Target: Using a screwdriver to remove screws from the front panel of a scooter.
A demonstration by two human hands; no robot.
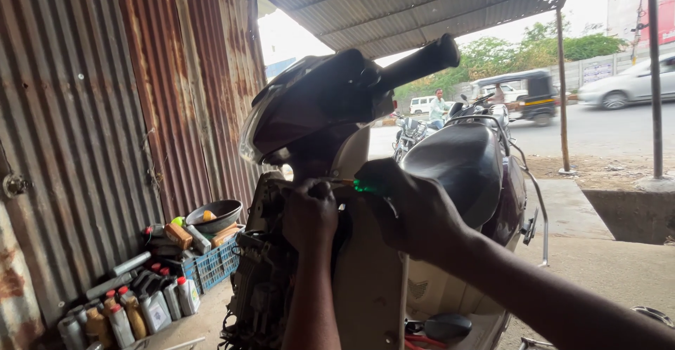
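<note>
— Where are you working?
— Under a corrugated tin shed [84, 111], at a scooter [365, 181] with its front panel off.
— Your hands?
— Your right hand [411, 213] wraps a green-handled screwdriver [362, 185]: light, stiff, best held by the handle. Your left hand [309, 213] is fisted at the frame; I cannot tell what it holds. The oil bottles [140, 308] stay far left.
</note>
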